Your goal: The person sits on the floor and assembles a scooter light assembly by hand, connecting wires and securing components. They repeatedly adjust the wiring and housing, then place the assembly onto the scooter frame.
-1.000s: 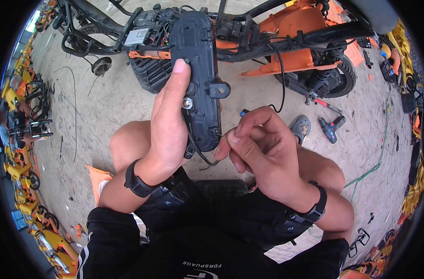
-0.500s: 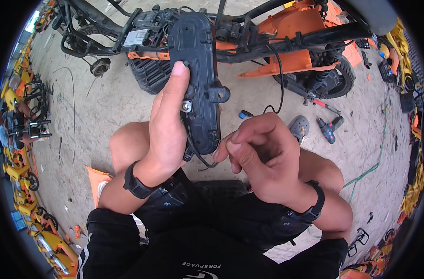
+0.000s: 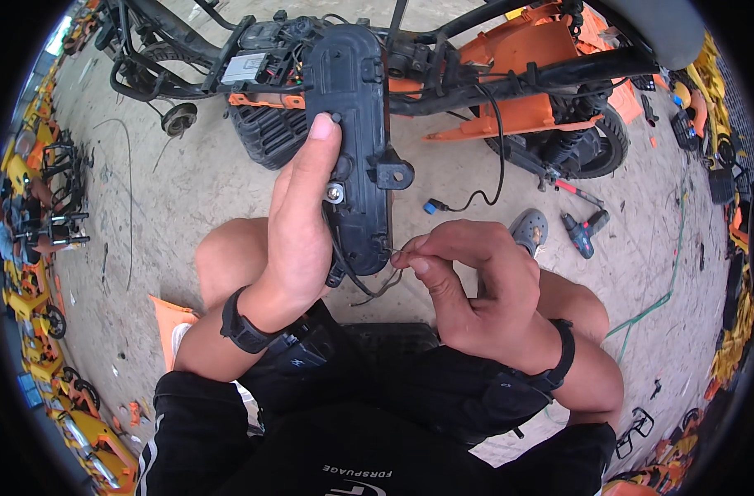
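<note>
My left hand (image 3: 298, 219) is wrapped round a long black plastic housing (image 3: 362, 149) with rounded ends, holding it upright in front of me. Its thumb presses on the face, above a small silver fastener (image 3: 335, 193). A mounting tab (image 3: 395, 174) with a hole juts from the right edge. My right hand (image 3: 488, 285) pinches thumb and forefinger together beside the housing's lower right corner. Something thin shows between those fingertips and the corner, too small to name. A dark cable (image 3: 365, 291) loops below the housing, its end passing close to the right fingertips.
Ahead lies a stripped motorbike frame (image 3: 443, 101) with orange panels (image 3: 521, 62). A black cable with a blue connector (image 3: 431, 207) trails onto the floor. A cordless drill (image 3: 584, 232) and a red-handled tool (image 3: 577, 193) lie to the right. Yellow vehicles line the left side.
My right hand has shifted slightly right, its forefinger and thumb now pinched closer together. The housing has moved very little, a touch to the right. More of the blue connector shows.
</note>
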The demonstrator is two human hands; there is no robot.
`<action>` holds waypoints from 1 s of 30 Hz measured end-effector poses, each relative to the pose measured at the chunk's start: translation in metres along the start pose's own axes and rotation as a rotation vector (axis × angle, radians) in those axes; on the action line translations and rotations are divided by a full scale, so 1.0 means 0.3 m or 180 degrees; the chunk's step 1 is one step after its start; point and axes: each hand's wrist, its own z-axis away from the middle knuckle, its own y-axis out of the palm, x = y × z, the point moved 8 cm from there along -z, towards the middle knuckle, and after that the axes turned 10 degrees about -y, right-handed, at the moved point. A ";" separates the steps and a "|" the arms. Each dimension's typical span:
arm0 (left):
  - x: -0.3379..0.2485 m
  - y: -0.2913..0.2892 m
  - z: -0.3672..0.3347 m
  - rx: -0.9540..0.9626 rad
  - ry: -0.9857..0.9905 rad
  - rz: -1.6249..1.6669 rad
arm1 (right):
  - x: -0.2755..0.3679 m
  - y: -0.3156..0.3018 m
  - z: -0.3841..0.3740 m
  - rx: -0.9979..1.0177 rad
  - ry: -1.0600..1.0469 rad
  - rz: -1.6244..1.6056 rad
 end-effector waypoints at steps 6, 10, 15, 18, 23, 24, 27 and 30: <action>-0.002 -0.007 -0.004 -0.0004 0.0017 -0.0013 | -0.010 -0.008 -0.008 0.0079 0.0277 -0.0022; -0.002 -0.010 -0.004 -0.0038 0.0006 -0.0009 | -0.012 -0.012 -0.009 0.0037 0.0380 -0.0054; -0.007 -0.005 -0.004 -0.0071 0.0027 0.0018 | -0.017 -0.016 -0.007 -0.0007 0.0461 -0.0049; -0.011 -0.005 -0.002 -0.0084 0.0027 0.0014 | -0.019 -0.015 -0.008 0.0000 0.0501 -0.0022; -0.006 -0.006 -0.002 0.0038 -0.0025 -0.0009 | -0.025 -0.016 -0.007 0.0045 0.0552 0.0075; -0.006 -0.006 -0.002 0.0060 -0.0029 -0.0008 | -0.022 -0.016 -0.010 0.0080 0.0513 0.0123; -0.010 0.000 -0.002 0.0015 0.0040 -0.0024 | -0.016 -0.016 -0.018 0.0145 0.0400 0.0235; -0.013 0.003 -0.002 0.0019 0.0067 -0.0049 | -0.012 -0.013 -0.021 0.0133 0.0312 0.0283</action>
